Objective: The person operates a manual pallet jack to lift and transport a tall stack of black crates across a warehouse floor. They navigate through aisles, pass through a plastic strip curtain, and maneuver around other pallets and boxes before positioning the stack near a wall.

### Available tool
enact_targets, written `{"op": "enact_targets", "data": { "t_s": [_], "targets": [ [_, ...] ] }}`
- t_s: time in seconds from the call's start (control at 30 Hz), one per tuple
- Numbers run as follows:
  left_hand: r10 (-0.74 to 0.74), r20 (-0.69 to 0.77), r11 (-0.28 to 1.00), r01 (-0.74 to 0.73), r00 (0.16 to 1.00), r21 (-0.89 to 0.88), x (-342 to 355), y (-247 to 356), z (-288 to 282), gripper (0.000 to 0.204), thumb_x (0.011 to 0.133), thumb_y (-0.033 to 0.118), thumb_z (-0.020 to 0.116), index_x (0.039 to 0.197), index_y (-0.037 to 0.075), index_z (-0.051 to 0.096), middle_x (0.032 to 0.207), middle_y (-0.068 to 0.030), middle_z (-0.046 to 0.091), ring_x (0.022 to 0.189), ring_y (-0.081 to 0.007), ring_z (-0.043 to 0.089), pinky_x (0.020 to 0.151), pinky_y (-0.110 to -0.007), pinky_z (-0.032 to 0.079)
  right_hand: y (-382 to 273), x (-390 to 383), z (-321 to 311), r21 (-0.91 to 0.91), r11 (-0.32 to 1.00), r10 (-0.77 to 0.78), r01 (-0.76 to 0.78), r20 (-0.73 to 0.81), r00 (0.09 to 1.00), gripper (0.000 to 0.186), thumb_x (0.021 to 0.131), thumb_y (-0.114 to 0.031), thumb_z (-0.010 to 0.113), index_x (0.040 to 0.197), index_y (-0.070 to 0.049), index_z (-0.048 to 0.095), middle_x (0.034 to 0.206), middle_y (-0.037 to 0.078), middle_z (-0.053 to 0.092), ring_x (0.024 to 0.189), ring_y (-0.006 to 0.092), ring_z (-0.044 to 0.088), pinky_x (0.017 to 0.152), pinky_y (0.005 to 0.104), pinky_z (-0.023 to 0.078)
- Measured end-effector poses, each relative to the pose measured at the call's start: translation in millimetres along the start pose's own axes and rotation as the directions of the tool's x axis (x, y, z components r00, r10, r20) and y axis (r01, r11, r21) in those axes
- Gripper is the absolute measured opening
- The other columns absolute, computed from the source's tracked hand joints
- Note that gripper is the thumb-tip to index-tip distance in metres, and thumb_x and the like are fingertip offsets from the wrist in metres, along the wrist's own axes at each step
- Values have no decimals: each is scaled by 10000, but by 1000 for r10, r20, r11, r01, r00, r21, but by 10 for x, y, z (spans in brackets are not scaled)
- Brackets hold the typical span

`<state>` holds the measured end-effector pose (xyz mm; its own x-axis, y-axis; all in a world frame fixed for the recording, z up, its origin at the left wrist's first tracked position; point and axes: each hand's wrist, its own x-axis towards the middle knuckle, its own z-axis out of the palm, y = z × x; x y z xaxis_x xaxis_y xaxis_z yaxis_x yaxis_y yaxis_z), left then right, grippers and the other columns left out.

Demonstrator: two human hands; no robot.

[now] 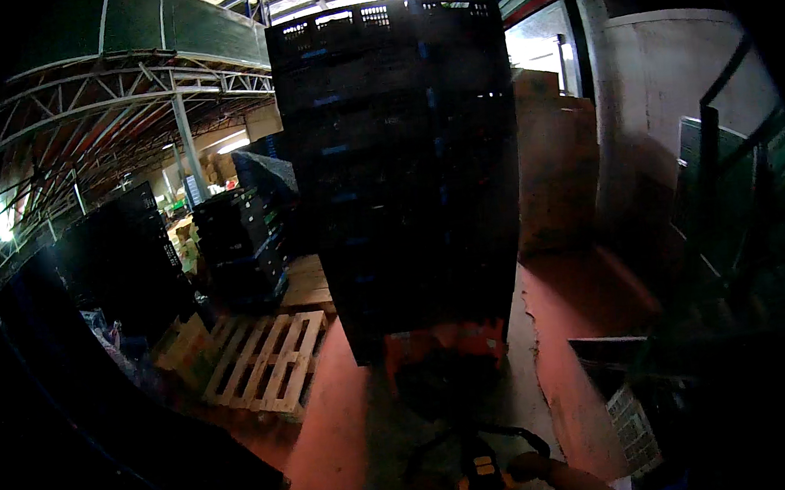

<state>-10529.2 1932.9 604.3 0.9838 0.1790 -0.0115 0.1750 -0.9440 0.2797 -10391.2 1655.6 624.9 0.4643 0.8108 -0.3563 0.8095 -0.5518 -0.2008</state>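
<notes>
A pallet truck stands in front of me, its dark control handle (483, 464) with yellow and orange parts at the bottom of the view. My right hand (528, 467) is closed around the right side of the handle, its forearm coming in from the lower right. At the handle's left side a dim shape, perhaps my left hand (430, 486), is too dark for its fingers to show. Beyond the handle is the truck's red body (481, 341). Right behind that rises a tall stack of black plastic crates (387, 172) with blue marks, blocking the view straight ahead.
Wooden pallets (268, 358) lie on the left, beside a cardboard box (184, 346) and black crate stacks (235, 229). Tall brown cartons (555, 161) stand at the right by a pale wall (642, 100). Reddish floor (329, 450) runs along both sides. Dark metal framing (732, 157) is far right.
</notes>
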Motion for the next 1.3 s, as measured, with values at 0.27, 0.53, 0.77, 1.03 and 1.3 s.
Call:
{"op": "enact_targets", "data": {
  "t_s": [0.27,0.53,0.77,1.03,1.3],
  "targets": [
    [32,12,999,-32,999,27,-1505,12,154,281,789,366,597,825,104,692,860,-124,661,781,-283,629,664,-395,504,-1361,-1275,102,17,998,-45,53,-299,953,301,775,-95,593,1047,33,610,1073,243,581,937,346,601,792,430,482],
    [15,1,998,-15,1000,54,-3027,443,283,268,797,347,591,844,102,687,877,-130,656,794,-284,621,662,-392,500,-2211,-2603,473,-19,993,-112,119,-499,859,373,780,-107,596,1120,47,590,1166,260,556,1001,346,586,844,422,473],
    [-34,-45,995,38,998,94,-4492,1026,412,256,804,330,586,861,100,683,892,-135,652,806,-285,615,660,-390,496,-2315,-3469,1703,-93,986,-156,135,-278,948,363,799,-127,590,1126,32,589,1159,243,562,993,337,586,839,412,473],
    [69,-298,971,5,952,241,-6111,1866,696,244,813,312,580,881,98,678,909,-140,647,819,-286,607,657,-387,491,-2938,-4751,2689,-34,996,-88,85,-74,993,345,804,-134,585,1109,25,596,1142,231,573,974,331,590,824,406,475],
    [3,29,998,-5,1000,60,-7273,1487,675,335,862,313,561,1121,105,608,1157,-143,579,1051,-289,539,855,-393,461,-3998,-5388,3087,-34,997,-67,64,-85,994,327,809,-142,580,1093,19,602,1124,219,584,955,325,593,808,399,478]
  ]
}}
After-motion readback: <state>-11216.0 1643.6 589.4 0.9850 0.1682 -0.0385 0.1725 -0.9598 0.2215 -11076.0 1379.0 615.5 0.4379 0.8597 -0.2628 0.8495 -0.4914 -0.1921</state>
